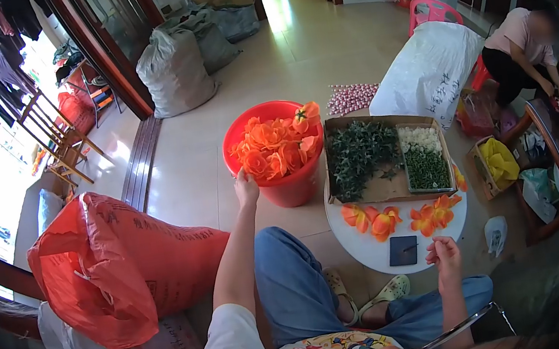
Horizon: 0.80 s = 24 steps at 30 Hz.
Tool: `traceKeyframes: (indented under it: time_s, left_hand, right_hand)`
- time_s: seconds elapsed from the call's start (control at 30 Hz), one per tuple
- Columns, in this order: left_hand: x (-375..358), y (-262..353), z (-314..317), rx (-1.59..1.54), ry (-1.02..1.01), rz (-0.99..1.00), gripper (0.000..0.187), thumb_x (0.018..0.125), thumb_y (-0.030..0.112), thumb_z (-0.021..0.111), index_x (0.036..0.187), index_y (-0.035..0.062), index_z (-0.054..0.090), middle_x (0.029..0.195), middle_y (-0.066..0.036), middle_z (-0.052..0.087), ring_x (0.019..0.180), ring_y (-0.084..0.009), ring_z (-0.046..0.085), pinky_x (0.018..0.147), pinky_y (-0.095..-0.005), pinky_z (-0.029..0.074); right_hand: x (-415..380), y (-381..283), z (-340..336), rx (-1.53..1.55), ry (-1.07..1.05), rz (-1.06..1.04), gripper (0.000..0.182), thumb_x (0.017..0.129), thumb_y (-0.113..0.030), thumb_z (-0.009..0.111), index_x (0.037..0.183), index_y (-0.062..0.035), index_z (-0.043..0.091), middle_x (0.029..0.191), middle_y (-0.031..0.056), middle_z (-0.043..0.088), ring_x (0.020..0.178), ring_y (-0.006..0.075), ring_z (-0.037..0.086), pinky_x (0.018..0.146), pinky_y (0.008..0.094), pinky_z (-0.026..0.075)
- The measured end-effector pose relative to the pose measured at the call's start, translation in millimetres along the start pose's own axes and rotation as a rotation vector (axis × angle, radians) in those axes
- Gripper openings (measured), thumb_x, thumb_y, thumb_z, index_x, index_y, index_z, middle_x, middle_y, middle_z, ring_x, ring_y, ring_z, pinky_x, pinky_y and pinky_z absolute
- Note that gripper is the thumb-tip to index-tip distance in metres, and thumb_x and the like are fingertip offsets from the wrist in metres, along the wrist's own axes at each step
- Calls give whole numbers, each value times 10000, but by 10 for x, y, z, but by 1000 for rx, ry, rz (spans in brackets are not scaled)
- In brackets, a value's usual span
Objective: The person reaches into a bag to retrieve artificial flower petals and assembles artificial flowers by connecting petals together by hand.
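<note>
Head view: the red bucket (289,192) stands on the tiled floor (278,66), filled with orange flowers (272,147). Right of the bucket, a cardboard box (369,194) overlaps the round white worktop (379,257), carrying dark green leaves (357,152) and a clear tray (431,189) of white and green pieces. On the worktop, lower right of the bucket, loose orange-yellow flowers (383,222) lie in front of the box, with a dark square pad (404,250) nearer the wearer. Beyond the bucket to the right are pink beads (351,98), a white sack (427,73) and a seated person (520,55); lower left of it, a large red sack (134,265) bulges close to the left arm.

The person's lower body is partly hidden by furniture, and glasses cross the bottom edge.

The left hand (247,186) is at the bucket's near-left rim, fingers drawn narrow, just beside the orange flowers; whether it grips one is unclear. The right hand (443,255), lower right of the bucket, has curled fingers beside the pad, well apart from the bucket's flowers; whether it pinches anything small cannot be told.
</note>
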<state>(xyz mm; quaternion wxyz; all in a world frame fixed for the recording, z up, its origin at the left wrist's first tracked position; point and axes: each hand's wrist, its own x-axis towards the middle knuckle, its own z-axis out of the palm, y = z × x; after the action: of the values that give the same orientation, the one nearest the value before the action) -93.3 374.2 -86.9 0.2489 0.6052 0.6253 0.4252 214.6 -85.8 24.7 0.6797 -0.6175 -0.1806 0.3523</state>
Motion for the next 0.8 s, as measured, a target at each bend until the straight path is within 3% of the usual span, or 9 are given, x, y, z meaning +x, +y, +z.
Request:
traceKeyframes:
  time_s: [0.07, 0.2, 0.27, 0.3, 0.4, 0.57, 0.67, 0.7, 0.8]
  left_hand:
    - [-110, 124, -81, -32, -33, -46, 406, 896, 101, 482, 1292, 17, 518, 1081, -215, 648, 999, -346, 620, 890, -397, 471]
    - [-343, 116, -144, -186, -20, -83, 463, 889, 56, 473, 1351, 45, 464, 1255, -178, 571, 1146, -290, 550, 943, -364, 439]
    - [-467, -67, -63, -179, 85, 7, 476, 867, 29, 472, 1342, 15, 460, 1200, -202, 588, 1071, -312, 576, 928, -375, 447]
    - [-550, -140, -58, -188, 57, 13, 491, 868, 32, 495, 1356, 19, 441, 1269, -194, 539, 1141, -320, 529, 961, -382, 427]
    - [-1007, -11, -143, -143, -13, 22, 485, 877, 69, 528, 1352, 20, 442, 1264, -196, 534, 1154, -343, 512, 983, -403, 408]
    - [-1679, 227, -386, 180, -289, 268, 432, 857, 151, 601, 1272, 57, 524, 1225, -144, 574, 1109, -303, 544, 1004, -399, 369]
    - [-1916, 405, -493, 389, -367, 478, 347, 822, 190, 642, 1151, 84, 615, 1134, -85, 634, 1050, -253, 574, 1008, -393, 341]
    - [-1951, 428, -516, 401, -409, 500, 313, 829, 197, 634, 1121, 86, 626, 1129, -81, 635, 1064, -252, 566, 1011, -402, 335]
    - [-1976, 491, -518, 397, -432, 537, 251, 838, 196, 622, 1064, 88, 650, 1080, -74, 653, 1042, -242, 576, 1015, -408, 328]
  right_hand:
    - [18, 5, -6, -23, 1, -4, 162, 951, -172, 555, 1020, -29, 582, 835, 56, 612, 655, 96, 573, 601, 237, 479]
    - [75, 16, -14, -58, 14, -10, 156, 950, -169, 558, 1014, -29, 585, 833, 50, 610, 656, 88, 568, 603, 230, 473]
    - [114, 36, -24, -70, 16, -9, 152, 951, -166, 556, 1012, -30, 586, 835, 48, 610, 657, 84, 565, 604, 227, 471]
    - [135, 44, -25, -72, 18, -9, 148, 944, -154, 556, 1008, -24, 586, 838, 51, 609, 658, 86, 560, 611, 232, 470]
    - [205, 42, -36, -106, 36, -17, 138, 928, -127, 556, 1001, -14, 586, 841, 56, 607, 662, 87, 547, 624, 241, 467]
    - [422, 186, -190, -236, 89, -72, 125, 919, -112, 562, 998, -25, 603, 836, 40, 609, 684, 74, 547, 629, 233, 465]
    - [632, 392, -450, -456, 146, -270, 131, 888, -110, 608, 976, -15, 631, 848, 41, 621, 697, 90, 566, 616, 245, 471]
    - [692, 423, -539, -584, 165, -376, 137, 875, -107, 624, 970, -8, 637, 851, 45, 626, 696, 98, 572, 610, 252, 473]
    - [784, 294, -598, -765, 263, -387, 138, 834, -86, 648, 952, -16, 635, 862, 67, 631, 683, 143, 590, 605, 274, 481]
